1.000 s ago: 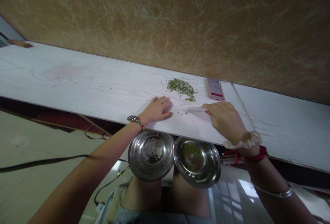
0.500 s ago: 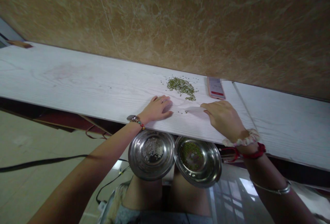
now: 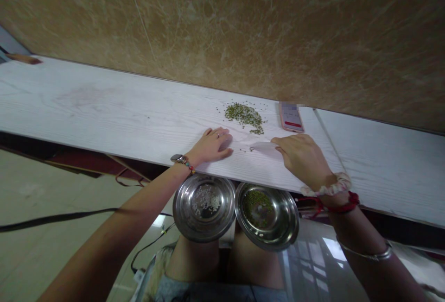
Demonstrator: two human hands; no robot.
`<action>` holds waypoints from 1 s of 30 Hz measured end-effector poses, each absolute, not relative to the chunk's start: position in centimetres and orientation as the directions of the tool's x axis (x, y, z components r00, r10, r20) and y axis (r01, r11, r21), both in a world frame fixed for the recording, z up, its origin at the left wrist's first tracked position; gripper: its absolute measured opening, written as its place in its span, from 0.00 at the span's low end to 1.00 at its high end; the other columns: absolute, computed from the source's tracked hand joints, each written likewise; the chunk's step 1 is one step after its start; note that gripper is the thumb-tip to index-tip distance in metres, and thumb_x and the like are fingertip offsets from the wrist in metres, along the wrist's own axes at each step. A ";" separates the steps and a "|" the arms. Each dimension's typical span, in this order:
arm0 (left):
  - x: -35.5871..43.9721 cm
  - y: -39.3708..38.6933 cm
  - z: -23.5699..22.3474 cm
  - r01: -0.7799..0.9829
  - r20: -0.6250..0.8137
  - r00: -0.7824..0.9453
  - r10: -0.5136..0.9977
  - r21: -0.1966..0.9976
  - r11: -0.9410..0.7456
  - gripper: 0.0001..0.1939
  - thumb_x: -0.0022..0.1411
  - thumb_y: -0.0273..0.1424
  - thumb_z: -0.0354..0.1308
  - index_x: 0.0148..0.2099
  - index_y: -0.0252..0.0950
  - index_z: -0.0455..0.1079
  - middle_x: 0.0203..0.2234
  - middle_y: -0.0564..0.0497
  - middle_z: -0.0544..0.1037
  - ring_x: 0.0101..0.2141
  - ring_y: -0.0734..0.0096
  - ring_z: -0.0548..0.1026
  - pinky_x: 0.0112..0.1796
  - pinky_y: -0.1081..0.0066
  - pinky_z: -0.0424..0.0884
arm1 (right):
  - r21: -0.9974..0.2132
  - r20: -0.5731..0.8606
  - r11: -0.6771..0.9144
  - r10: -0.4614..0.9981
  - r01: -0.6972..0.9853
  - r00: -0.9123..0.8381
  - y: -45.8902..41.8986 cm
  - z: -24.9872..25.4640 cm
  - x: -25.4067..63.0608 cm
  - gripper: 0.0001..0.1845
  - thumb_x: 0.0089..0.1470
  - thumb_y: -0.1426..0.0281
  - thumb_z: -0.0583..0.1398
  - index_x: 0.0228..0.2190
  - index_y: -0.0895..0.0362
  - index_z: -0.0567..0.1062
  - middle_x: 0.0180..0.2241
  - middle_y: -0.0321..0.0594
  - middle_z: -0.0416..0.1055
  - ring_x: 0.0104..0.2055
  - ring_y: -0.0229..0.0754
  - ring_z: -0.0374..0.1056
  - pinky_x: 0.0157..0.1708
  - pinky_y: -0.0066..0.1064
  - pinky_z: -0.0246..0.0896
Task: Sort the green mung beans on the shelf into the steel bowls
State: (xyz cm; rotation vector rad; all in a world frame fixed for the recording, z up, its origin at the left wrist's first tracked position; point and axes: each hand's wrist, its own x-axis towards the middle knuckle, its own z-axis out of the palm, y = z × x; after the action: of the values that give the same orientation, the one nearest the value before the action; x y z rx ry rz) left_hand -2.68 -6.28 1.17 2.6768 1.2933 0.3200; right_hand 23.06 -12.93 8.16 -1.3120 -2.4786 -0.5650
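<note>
My left hand [image 3: 214, 147] lies on the white wood-grain tabletop [image 3: 156, 130] with its fingers apart, holding nothing. In my right hand [image 3: 301, 156], thumb and fingers pinch a thin, pale, flat card-like piece [image 3: 263, 145]. Its far edge is beside a few loose green beans [image 3: 246, 149] between my hands. Beyond them spreads a pile of small green beans [image 3: 243, 114], with some whitish grains seemingly mixed in. Below the table edge, a steel bowl [image 3: 186, 229] on the left holds white grains [image 3: 207, 198]. Another steel bowl [image 3: 285, 216] beside it contains green beans [image 3: 255, 202].
A phone [image 3: 291, 117] with a lit screen lies right of the pile, close to the brown marbled wall [image 3: 208, 28]. Both bowls sit above my legs at the table's front edge. A dark cable [image 3: 62, 217] crosses on the left, above the floor.
</note>
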 end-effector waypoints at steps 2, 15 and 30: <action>-2.7 -6.2 1.0 0.748 0.137 0.608 0.782 0.230 -0.622 0.24 0.65 0.45 0.50 0.58 0.37 0.64 0.62 0.43 0.63 0.61 0.53 0.59 0.60 0.51 0.52 | 0.203 0.415 0.511 0.728 0.835 -0.546 -13.0 8.1 23.1 0.14 0.54 0.79 0.53 0.36 0.57 0.77 0.29 0.41 0.78 0.33 0.44 0.69 0.37 0.34 0.55; -2.5 -6.4 1.4 0.766 0.103 0.598 0.795 0.219 -0.604 0.25 0.65 0.44 0.50 0.58 0.36 0.63 0.62 0.42 0.62 0.62 0.53 0.58 0.60 0.50 0.52 | 0.218 0.382 0.518 0.735 0.827 -0.561 -13.9 8.5 23.8 0.14 0.55 0.77 0.53 0.38 0.57 0.77 0.30 0.41 0.78 0.33 0.43 0.70 0.36 0.34 0.55; -2.6 -6.4 1.4 0.761 0.115 0.600 0.792 0.222 -0.609 0.24 0.65 0.44 0.51 0.58 0.37 0.63 0.62 0.42 0.63 0.62 0.53 0.59 0.60 0.51 0.51 | 0.206 0.409 0.490 0.743 0.847 -0.530 -13.4 7.9 23.3 0.14 0.55 0.78 0.53 0.37 0.58 0.77 0.30 0.41 0.79 0.33 0.44 0.71 0.36 0.34 0.57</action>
State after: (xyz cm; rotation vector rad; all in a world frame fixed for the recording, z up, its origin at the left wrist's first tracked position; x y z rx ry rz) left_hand -2.62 -6.39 1.39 2.6734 1.3063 0.3034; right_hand 23.27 -13.43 7.94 -1.3513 -2.4725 -0.5623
